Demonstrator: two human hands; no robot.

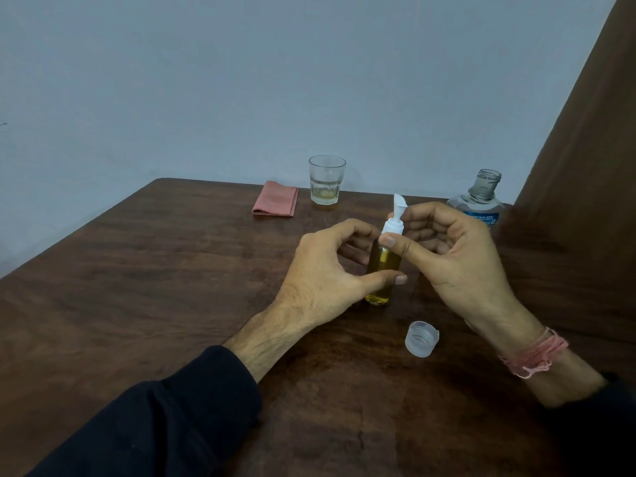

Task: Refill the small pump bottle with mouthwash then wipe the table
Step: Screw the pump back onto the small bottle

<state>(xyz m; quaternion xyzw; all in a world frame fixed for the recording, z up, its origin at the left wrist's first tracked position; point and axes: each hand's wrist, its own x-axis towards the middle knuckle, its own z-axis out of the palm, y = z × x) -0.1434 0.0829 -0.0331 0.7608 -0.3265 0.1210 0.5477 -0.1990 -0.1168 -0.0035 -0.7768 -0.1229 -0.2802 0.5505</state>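
Note:
A small clear pump bottle [382, 261] with yellowish liquid stands upright on the dark wooden table [155, 287]. My left hand [327, 273] grips its body, thumb across the front. My right hand [447, 249] pinches the white pump head [394, 223] at the bottle's neck between thumb and fingers. The large clear mouthwash bottle [480, 201] stands uncapped behind my right hand, partly hidden by it. Its clear cap [421, 339] lies on the table in front of the pump bottle. A folded pink cloth [275, 199] lies at the table's far edge.
A drinking glass [326, 180] with a little pale liquid stands at the far edge beside the cloth. A brown curtain [585, 166] hangs at the right. A blue-grey wall [241, 80] runs behind the table.

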